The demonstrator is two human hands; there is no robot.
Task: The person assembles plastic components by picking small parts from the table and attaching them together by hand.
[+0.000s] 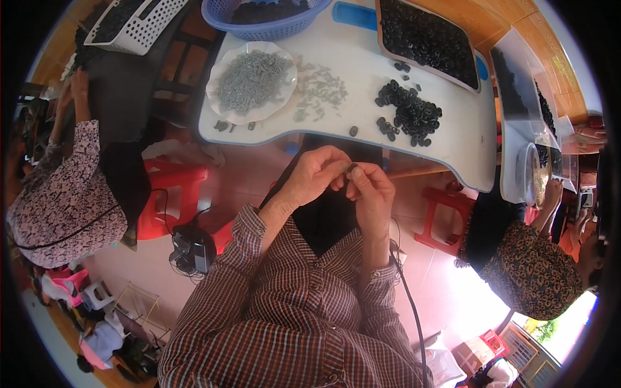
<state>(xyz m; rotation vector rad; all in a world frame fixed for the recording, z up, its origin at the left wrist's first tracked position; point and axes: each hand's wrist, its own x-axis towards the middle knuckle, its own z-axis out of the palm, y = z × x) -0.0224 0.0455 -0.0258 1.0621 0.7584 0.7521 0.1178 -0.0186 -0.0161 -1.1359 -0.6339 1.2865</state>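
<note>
- Holding, both hands: one small dark piece [352, 167], shape and material too small for me to tell, between the fingertips, off the table's near edge.
- Left hand [313, 176]: thumb and forefinger pinched together on the piece.
- Right hand [371, 189]: thumb and forefinger closed on the same piece from the other side.
- Ahead and right of the right hand: heap of black oval rings [414, 111], loose on the white, blue-edged table [456, 145].
- Ahead and left of the left hand: white, scallop-rimmed plate [240, 118] bearing small grey, slender pieces [252, 79].
- Straight ahead of both hands: one stray black piece [354, 130], near the table edge.
- Step in hand, as I judge it from afar: fine two-handed fingertip work on a single piece.
- Next move, my judgement: calls for a firm right pinch, small left-finger adjustments, and no slip, the piece being over open space.
</note>
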